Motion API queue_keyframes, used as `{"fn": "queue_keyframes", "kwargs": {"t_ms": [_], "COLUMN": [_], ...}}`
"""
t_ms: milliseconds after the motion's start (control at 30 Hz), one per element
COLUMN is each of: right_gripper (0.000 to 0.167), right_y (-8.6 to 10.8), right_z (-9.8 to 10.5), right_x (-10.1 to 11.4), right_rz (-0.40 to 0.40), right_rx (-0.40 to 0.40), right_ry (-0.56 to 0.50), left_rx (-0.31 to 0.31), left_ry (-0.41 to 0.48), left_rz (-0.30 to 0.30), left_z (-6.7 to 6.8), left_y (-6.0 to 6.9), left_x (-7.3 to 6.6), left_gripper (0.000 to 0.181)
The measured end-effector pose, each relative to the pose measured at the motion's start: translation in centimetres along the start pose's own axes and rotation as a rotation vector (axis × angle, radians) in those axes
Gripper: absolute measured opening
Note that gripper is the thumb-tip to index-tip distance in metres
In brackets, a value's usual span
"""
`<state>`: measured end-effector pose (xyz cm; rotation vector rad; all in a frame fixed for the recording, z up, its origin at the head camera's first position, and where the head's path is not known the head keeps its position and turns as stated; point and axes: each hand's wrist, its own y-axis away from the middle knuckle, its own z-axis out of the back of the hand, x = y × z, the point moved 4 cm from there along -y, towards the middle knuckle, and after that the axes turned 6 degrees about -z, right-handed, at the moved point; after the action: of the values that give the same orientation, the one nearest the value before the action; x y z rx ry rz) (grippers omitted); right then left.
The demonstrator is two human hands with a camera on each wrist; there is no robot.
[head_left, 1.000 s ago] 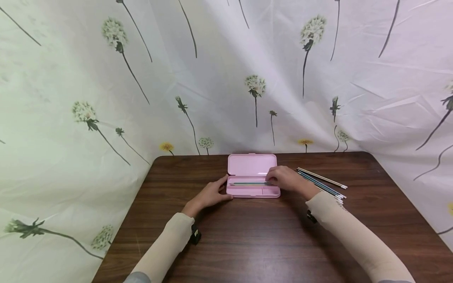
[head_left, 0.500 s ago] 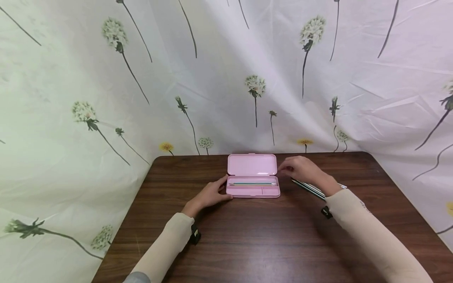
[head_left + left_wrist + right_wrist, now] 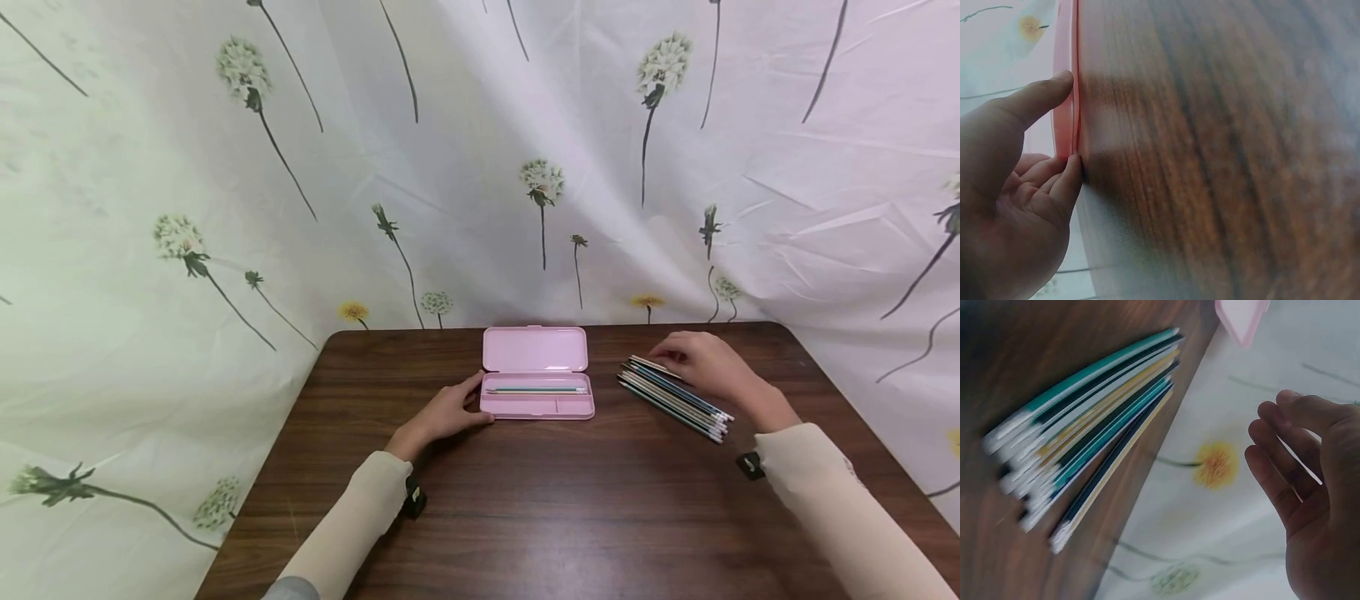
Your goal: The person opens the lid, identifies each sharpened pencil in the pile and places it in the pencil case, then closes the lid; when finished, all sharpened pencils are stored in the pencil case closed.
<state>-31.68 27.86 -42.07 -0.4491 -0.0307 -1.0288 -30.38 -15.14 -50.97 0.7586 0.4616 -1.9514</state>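
A pink pencil case [image 3: 534, 348] lies with its lid raised at the back of the table. Inside its long compartment are a few pencils [image 3: 536, 389]. My left hand [image 3: 442, 412] grips the case's left end, thumb at the front corner and fingers at the end and rear. The left wrist view shows that thumb against the pink wall [image 3: 1065, 37]. To the right of the case, a bunch of pencils [image 3: 667, 400] lies slanted, white erasers toward me. My right hand [image 3: 708, 362] hovers at their far side, fingers loosely bent; nothing shows between them in the right wrist view.
The dark wooden table [image 3: 540, 500] ends at a back edge just behind the case. Beyond it hangs a white cloth [image 3: 465, 167] printed with dandelions. A small front compartment [image 3: 573, 406] sits at the case's right.
My right hand has left the case and moved right to the loose pencils, uncovering the pencil ends inside the case. My left hand stays on the case.
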Motion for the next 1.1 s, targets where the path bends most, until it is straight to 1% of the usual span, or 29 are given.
{"fn": "queue_keyframes", "kwargs": {"t_ms": [67, 200, 333, 400, 500, 633, 767, 900, 1100], "right_gripper": [0.016, 0.016, 0.016, 0.016, 0.016, 0.017, 0.013, 0.012, 0.015], "right_y": [1.0, 2.9, 4.3, 4.9, 5.5, 6.2, 6.7, 6.8, 6.9], "right_z": [0.3, 0.1, -0.7, -1.2, -2.0, -2.9, -3.6, -4.0, -4.1], "right_x": [-0.7, -2.0, -3.3, -3.9, -4.8, -5.6, -6.1, -6.2, -6.1], "right_rz": [-0.008, -0.077, -0.150, -0.169, -0.196, -0.214, -0.218, -0.208, -0.181], "right_rx": [-0.005, 0.027, 0.064, 0.077, 0.097, 0.124, 0.129, 0.129, 0.119], "right_ry": [0.011, -0.001, -0.038, -0.053, -0.069, -0.088, -0.083, -0.062, -0.029], "left_rx": [0.000, 0.000, -0.002, -0.001, -0.005, -0.005, 0.002, -0.005, -0.003], "left_ry": [0.005, 0.014, 0.013, 0.012, 0.002, 0.000, 0.012, 0.017, 0.017], "left_rz": [0.002, 0.004, 0.010, 0.009, -0.012, -0.017, -0.005, -0.010, -0.009], "left_z": [0.0, -0.1, 0.0, 0.0, 0.0, 0.0, 0.0, 0.0, 0.0], "left_y": [0.0, 0.0, 0.0, 0.0, 0.0, 0.0, 0.0, 0.1, 0.0], "left_x": [0.1, 0.1, 0.1, 0.1, 0.0, -0.1, -0.2, -0.2, -0.2], "left_gripper": [0.091, 0.091, 0.090, 0.090, 0.089, 0.089, 0.089, 0.089, 0.089]}}
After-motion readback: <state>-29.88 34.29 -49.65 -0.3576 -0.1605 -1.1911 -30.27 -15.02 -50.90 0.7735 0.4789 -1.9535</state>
